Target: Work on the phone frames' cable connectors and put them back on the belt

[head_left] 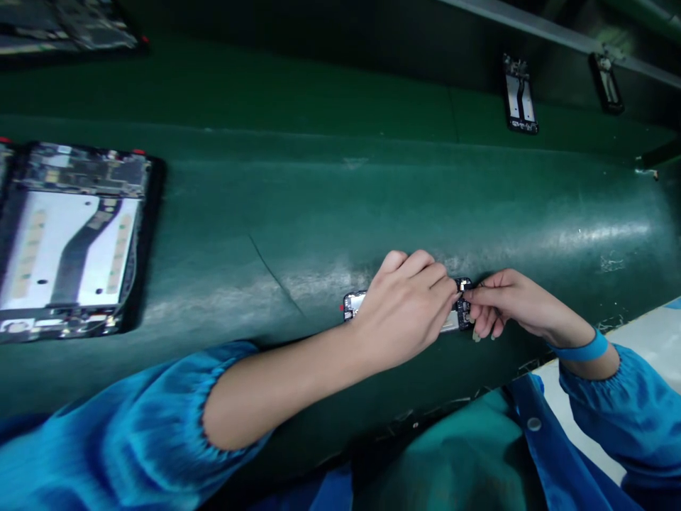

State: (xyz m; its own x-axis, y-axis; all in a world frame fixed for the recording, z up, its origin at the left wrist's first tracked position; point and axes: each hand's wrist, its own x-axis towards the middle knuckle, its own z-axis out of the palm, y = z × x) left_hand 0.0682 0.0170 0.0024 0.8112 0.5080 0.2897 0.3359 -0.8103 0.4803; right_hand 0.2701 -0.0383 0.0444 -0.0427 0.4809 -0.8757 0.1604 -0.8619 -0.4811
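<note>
An opened smartphone (453, 321), its circuit board and pale inner plate exposed, lies on the green work surface. My left hand (401, 305) reaches across its middle, fingers curled down over it, hiding much of the phone. The left fingertips meet the board near the phone's right end. At that same end, my right hand (503, 301) has thumb and forefinger pinched together, its other fingers curled beneath. Whatever sits in that pinch is too small to make out. A blue band (582, 348) circles my right wrist.
A larger-looking opened phone (74, 241) lies at left, with part of another device (69, 28) above it. Two more opened phones, one (520, 96) and a second (606, 84), rest along the far side. The green table (298, 199) has a dark line across it.
</note>
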